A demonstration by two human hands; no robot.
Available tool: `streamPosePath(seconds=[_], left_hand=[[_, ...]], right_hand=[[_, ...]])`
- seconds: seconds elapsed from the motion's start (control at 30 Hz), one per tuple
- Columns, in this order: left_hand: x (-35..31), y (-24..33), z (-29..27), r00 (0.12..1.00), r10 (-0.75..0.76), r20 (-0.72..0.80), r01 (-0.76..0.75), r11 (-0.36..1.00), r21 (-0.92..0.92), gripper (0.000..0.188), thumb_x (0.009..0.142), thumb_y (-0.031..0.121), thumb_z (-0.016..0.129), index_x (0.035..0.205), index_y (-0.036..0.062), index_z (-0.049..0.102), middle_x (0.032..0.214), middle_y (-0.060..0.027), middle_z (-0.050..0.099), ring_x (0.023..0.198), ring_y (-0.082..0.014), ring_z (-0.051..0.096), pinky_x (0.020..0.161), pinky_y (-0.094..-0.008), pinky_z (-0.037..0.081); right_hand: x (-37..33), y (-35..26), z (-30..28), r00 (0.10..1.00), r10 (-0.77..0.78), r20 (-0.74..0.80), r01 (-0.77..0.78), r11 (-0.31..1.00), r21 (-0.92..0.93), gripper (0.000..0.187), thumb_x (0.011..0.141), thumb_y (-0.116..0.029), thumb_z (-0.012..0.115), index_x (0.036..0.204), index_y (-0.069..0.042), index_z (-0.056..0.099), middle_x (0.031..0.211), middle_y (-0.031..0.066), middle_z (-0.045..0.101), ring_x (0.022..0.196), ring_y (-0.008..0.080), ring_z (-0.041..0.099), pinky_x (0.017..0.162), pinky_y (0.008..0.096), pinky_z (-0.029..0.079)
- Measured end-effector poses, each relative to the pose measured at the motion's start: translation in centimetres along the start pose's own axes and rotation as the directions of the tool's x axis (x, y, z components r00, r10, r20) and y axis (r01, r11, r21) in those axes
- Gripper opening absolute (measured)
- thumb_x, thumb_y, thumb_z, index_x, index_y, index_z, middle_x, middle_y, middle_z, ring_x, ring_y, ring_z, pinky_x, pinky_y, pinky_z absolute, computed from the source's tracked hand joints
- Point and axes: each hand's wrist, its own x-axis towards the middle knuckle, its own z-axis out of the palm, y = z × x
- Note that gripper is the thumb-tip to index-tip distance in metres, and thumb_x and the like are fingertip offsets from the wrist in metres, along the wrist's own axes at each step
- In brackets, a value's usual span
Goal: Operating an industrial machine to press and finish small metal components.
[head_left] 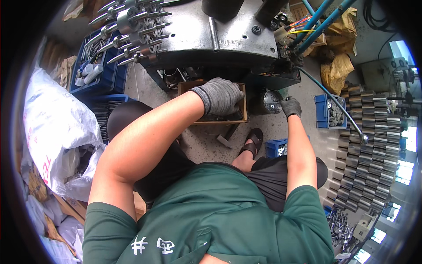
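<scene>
My left hand [222, 97], in a grey knit glove, reaches over a shallow wooden drawer [222, 122] under the metal bench. Its fingers curl downward by the drawer's right side, and what they hold, if anything, is hidden. In a darker grey glove, my right hand [291, 107] is at the right edge of a round dark container [271, 103] that has small metal parts inside. The fingers of that hand are drawn together near its rim; I cannot make out what is between them. A short steel rod [213, 34] lies on the bench top [189, 42] above both hands.
Shafts with rotors [127, 22] stand at the bench's left. Blue crates [321, 112] of parts flank me, and stacked metal cylinders [369, 149] fill the right side. A hammer [224, 141] rests on the floor below the drawer. White plastic bags [61, 132] lie left; blue bars [321, 22] slant overhead.
</scene>
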Motion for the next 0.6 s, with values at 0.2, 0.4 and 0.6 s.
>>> streamPosePath(seconds=[0.2,0.4,0.6], left_hand=[[0.3,0.5,-0.6,0.999,0.022,-0.029,-0.022,1.0,-0.003,0.032,0.086,0.032,0.066,0.105,0.0054,0.07,0.102,-0.0197,0.068,0.099,-0.0361,0.067,0.087,-0.0463,0.053],[-0.9,-0.2,0.5,1.0,0.005,-0.002,-0.005,1.0,0.004,0.034,0.086,0.033,0.065,0.105,0.0046,0.069,0.101,-0.0196,0.068,0.098,-0.0361,0.067,0.086,-0.0463,0.054],[-0.8,-0.8,0.5,1.0,-0.006,-0.001,0.006,1.0,0.01,0.034,0.087,0.032,0.066,0.107,0.0049,0.069,0.101,-0.0196,0.068,0.098,-0.0361,0.067,0.086,-0.0462,0.054]], right_hand=[[-0.4,-3.0,0.4,0.931,-0.055,0.36,0.15,0.959,-0.241,0.064,0.078,-0.052,0.066,0.126,-0.01,0.066,0.133,0.0179,0.061,0.124,0.0341,0.058,0.105,0.0417,0.046],[-6.3,-10.3,-5.3,0.88,-0.199,0.431,0.296,0.94,-0.172,0.073,0.072,-0.051,0.072,0.13,-0.008,0.063,0.136,0.0204,0.058,0.129,0.0303,0.055,0.109,0.0391,0.043],[-1.7,-5.9,0.1,0.844,-0.378,0.379,0.478,0.852,-0.215,0.068,0.077,-0.039,0.069,0.138,-0.013,0.055,0.138,0.015,0.058,0.131,0.0284,0.052,0.109,0.038,0.043]])
